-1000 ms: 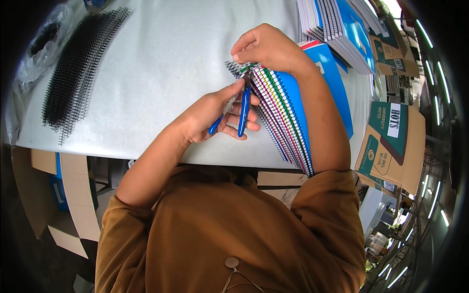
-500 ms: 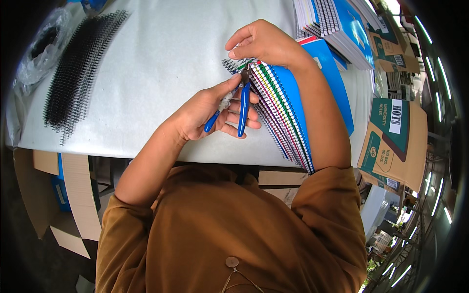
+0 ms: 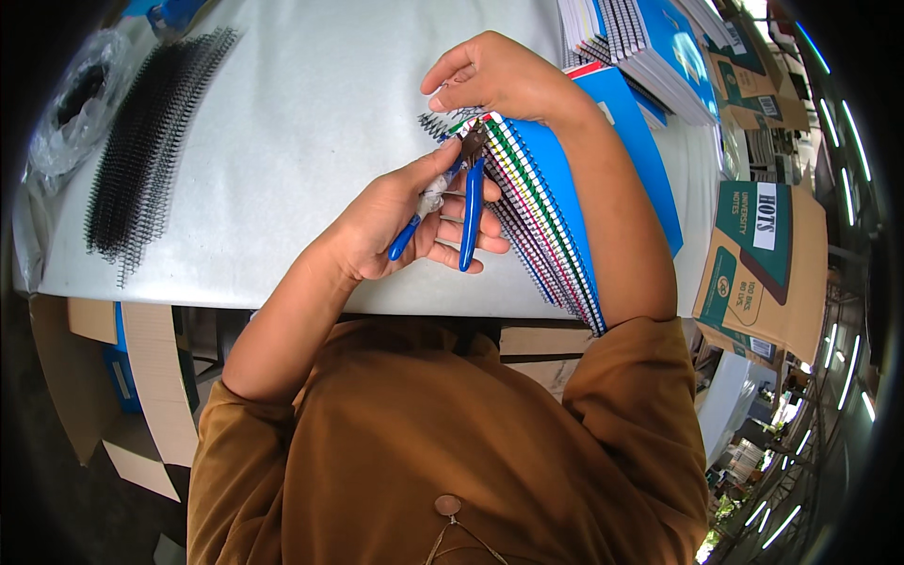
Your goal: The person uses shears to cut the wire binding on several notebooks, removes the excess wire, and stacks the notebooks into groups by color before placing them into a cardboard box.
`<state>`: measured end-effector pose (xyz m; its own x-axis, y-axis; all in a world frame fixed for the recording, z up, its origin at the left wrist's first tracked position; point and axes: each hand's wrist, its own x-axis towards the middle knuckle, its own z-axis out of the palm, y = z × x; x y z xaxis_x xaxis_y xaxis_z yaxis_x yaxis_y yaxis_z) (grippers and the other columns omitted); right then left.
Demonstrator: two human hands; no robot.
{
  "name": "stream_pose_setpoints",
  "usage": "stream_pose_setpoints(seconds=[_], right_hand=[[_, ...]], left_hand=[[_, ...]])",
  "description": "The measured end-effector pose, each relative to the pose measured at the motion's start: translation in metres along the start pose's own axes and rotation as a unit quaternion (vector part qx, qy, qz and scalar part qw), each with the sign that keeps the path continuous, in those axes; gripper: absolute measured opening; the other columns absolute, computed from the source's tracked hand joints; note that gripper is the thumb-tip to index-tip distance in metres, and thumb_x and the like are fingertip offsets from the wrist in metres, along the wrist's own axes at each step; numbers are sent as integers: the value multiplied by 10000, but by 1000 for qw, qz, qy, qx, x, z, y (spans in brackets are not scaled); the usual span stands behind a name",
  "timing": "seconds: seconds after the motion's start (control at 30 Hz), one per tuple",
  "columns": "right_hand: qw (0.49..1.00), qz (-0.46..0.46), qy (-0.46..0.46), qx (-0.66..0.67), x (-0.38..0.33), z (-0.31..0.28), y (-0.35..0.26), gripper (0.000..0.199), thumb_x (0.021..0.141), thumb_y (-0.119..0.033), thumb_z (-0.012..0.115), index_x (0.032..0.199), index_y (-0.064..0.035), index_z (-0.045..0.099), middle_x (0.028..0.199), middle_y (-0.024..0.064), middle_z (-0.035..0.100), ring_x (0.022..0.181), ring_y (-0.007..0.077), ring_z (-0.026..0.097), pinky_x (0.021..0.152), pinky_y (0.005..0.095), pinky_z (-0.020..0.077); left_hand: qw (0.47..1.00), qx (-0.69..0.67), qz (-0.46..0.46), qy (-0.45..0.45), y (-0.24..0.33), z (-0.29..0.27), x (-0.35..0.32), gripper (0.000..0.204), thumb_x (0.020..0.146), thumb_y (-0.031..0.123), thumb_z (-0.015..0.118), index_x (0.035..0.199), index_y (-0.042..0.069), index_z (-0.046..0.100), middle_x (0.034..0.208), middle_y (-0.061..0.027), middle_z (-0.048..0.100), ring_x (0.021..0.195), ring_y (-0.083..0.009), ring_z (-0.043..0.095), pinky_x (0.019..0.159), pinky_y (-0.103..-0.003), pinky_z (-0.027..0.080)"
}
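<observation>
Open cardboard box (image 3: pixel 162 377), blue item (image 3: pixel 122 372) inside; crinkled clear plastic bag (image 3: pixel 111 89), dark contents. Blue-handled pliers (image 3: pixel 472 221), grasped by left hand (image 3: pixel 386 215), metal jaws at spiral-bound notebooks (image 3: pixel 544 155) on white table (image 3: pixel 301 141); right hand (image 3: pixel 504 80) curled above, grip unclear.

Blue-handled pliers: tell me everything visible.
The pliers have a dark, metallic-looking head and two smooth blue handles, spread apart; a whitish, translucent wrap covers part of the left one. They're held in the left hand, head pointing away from the wearer, at the far end of the notebooks' coil bindings. Jaw opening and contact with the wire are too small to tell.
</observation>
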<state>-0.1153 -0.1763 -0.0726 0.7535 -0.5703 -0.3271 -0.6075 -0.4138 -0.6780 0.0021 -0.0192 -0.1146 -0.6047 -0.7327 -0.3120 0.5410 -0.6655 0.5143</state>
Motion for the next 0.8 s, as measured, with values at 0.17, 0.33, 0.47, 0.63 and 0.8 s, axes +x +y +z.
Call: stream_pose_setpoints(seconds=[0.17,0.33,0.47,0.63,0.8], right_hand=[[1000,-7,0,9,0,0,-2,327,742,-186,736,990,18,678,892,144,675,889,195,631,818,280,479],[1000,-4,7,6,-1,0,-1,324,734,-187,744,984,10,683,885,134,678,888,192,630,821,278,479],[1000,-12,13,8,-2,2,-1,306,733,-173,744,977,3,689,875,121,681,875,182,628,813,276,478],[999,-23,19,32,-3,1,-5,302,734,-173,747,977,-3,692,865,113,680,851,171,625,791,269,481],[991,-6,57,119,5,-4,7,366,731,-225,758,1025,-18,683,839,87,677,821,161,622,727,266,485]], left_hand=[[983,-99,24,-153,-16,-33,11,568,968,539,263,1057,47,532,803,-92,581,815,-259,647,667,-359,536],[999,9,35,28,-10,7,7,542,964,547,267,970,68,520,717,-56,510,625,-189,553,572,-336,504],[999,-38,12,16,-8,3,7,530,959,557,289,956,78,517,712,-46,508,612,-171,543,564,-318,494],[982,-125,-4,-143,-21,-32,10,540,960,550,294,1014,68,530,768,-72,553,698,-217,605,635,-359,535],[1000,1,7,26,-12,0,-1,564,962,546,288,1059,48,533,827,-104,602,834,-271,649,678,-361,543]])
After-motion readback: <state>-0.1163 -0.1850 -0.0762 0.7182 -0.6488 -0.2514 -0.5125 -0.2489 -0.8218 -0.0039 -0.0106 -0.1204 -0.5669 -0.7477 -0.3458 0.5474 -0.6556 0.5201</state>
